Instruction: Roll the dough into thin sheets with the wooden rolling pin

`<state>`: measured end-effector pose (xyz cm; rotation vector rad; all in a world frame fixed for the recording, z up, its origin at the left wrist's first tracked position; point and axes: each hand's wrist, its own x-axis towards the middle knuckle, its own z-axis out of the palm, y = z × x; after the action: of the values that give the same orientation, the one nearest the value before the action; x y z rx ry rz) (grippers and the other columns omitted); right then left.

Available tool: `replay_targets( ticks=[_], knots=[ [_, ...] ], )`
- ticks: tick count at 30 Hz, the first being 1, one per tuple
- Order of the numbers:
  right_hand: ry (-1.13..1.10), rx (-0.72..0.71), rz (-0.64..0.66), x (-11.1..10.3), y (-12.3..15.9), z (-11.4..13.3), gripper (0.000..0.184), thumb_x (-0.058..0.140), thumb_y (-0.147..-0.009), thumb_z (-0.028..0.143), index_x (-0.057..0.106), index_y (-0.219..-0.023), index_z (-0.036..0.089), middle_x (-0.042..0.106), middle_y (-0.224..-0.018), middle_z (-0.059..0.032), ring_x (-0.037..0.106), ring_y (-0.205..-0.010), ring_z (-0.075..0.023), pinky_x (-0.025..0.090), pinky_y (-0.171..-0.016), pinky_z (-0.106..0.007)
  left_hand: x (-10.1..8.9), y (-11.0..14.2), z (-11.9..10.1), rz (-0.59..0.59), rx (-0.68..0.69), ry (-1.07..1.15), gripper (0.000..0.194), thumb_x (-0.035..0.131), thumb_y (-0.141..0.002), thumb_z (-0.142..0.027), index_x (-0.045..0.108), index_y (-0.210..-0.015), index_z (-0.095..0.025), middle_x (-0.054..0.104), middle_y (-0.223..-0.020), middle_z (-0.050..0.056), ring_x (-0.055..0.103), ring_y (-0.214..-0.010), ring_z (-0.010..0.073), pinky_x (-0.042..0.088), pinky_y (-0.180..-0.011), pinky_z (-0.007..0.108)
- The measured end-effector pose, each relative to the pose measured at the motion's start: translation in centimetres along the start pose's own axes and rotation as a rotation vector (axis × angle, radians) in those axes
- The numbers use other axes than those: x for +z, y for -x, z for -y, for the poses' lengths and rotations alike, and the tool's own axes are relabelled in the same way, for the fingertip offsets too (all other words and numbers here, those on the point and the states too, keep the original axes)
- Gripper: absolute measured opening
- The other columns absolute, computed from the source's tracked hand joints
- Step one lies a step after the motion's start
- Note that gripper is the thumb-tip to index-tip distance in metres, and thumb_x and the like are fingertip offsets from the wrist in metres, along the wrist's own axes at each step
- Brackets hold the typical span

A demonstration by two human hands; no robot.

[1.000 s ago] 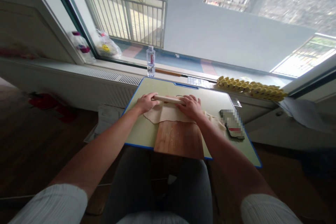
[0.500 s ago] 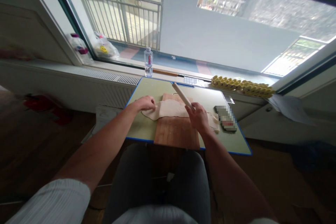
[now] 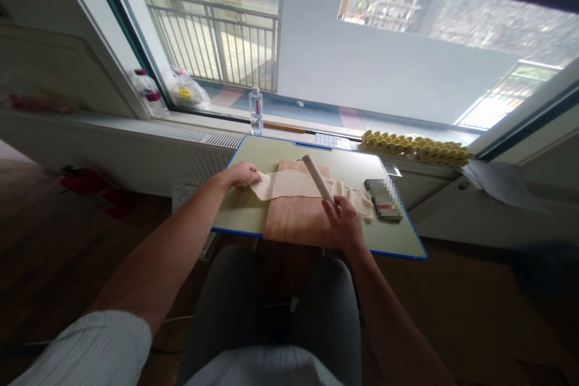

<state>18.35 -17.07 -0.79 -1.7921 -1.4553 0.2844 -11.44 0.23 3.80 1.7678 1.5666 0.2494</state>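
A thin sheet of pale dough (image 3: 294, 184) lies across a wooden board (image 3: 296, 220) on a small green table with a blue rim (image 3: 235, 217). My left hand (image 3: 239, 175) rests on the dough's left end and pinches it. My right hand (image 3: 344, 222) grips the near end of a wooden rolling pin (image 3: 317, 178), which slants away over the dough. The dough's right end drapes off the board toward a pixelated flat object (image 3: 383, 199).
A water bottle (image 3: 256, 110) stands on the window sill behind the table. A row of yellow pieces (image 3: 416, 149) lies on the sill at right, beside a white cloth (image 3: 502, 184). Plastic bags (image 3: 187, 90) sit at the sill's left. My knees are under the table.
Both hands were on the rolling pin, lying crosswise. My left hand let go and took the dough's left end. My right hand swung the pin lengthwise and drew back toward me.
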Motion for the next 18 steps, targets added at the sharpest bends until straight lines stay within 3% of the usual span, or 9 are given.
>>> replay_targets(
  ticks=[4,7,10,12,15,18],
  knots=[
    [-0.082,0.032,-0.031,-0.8,1.0,-0.5,0.055,0.051,-0.092,0.07,0.072,-0.104,0.02,0.077,-0.096,-0.0112,0.069,-0.086,-0.0273,0.051,-0.08,-0.038,0.4,-0.4,-3.5,0.01,0.058,0.347,0.025,0.079,-0.077,-0.04,0.066,-0.086,-0.02,0.075,-0.085,0.006,0.074,-0.078,0.0208,0.063,-0.068,0.028],
    [-0.122,0.046,-0.064,-2.0,1.4,-1.0,0.056,0.054,-0.092,0.071,0.073,-0.102,0.02,0.076,-0.094,-0.0095,0.068,-0.086,-0.0259,0.049,-0.079,-0.036,1.7,-0.7,-9.1,0.019,0.164,0.425,0.02,0.078,-0.083,-0.034,0.065,-0.083,-0.019,0.073,-0.081,0.005,0.072,-0.073,0.0189,0.064,-0.072,0.033],
    [-0.144,0.087,-0.126,-3.6,1.8,-1.8,0.056,0.056,-0.093,0.073,0.073,-0.101,0.02,0.074,-0.087,-0.0057,0.066,-0.081,-0.0237,0.047,-0.073,-0.034,3.1,-0.8,-14.9,0.068,0.419,0.595,0.014,0.073,-0.091,-0.028,0.065,-0.089,-0.017,0.072,-0.087,0.005,0.072,-0.079,0.0165,0.065,-0.082,0.035],
    [-0.168,0.129,-0.179,-4.6,2.2,-2.4,0.058,0.056,-0.094,0.075,0.073,-0.102,0.02,0.072,-0.083,-0.0039,0.064,-0.077,-0.0227,0.045,-0.071,-0.033,3.9,-0.8,-17.1,0.117,0.502,0.724,0.015,0.071,-0.096,-0.03,0.064,-0.093,-0.017,0.073,-0.091,0.006,0.074,-0.084,0.017,0.065,-0.087,0.037],
    [-0.199,0.192,-0.244,-5.7,3.3,-3.4,0.063,0.056,-0.092,0.078,0.072,-0.104,0.019,0.073,-0.085,-0.0052,0.065,-0.078,-0.0234,0.046,-0.071,-0.033,4.9,-0.7,-16.6,0.16,0.441,0.792,0.015,0.069,-0.098,-0.031,0.062,-0.096,-0.018,0.074,-0.091,0.006,0.076,-0.081,0.0178,0.067,-0.084,0.039],
    [-0.212,0.237,-0.231,-6.0,4.6,-4.1,0.066,0.058,-0.09,0.081,0.071,-0.105,0.018,0.075,-0.088,-0.0073,0.067,-0.08,-0.0248,0.047,-0.072,-0.034,6.2,-0.3,-12.8,0.14,0.207,0.698,0.014,0.071,-0.095,-0.027,0.063,-0.1,-0.018,0.074,-0.084,0.004,0.076,-0.069,0.018,0.067,-0.075,0.036]
  ],
)
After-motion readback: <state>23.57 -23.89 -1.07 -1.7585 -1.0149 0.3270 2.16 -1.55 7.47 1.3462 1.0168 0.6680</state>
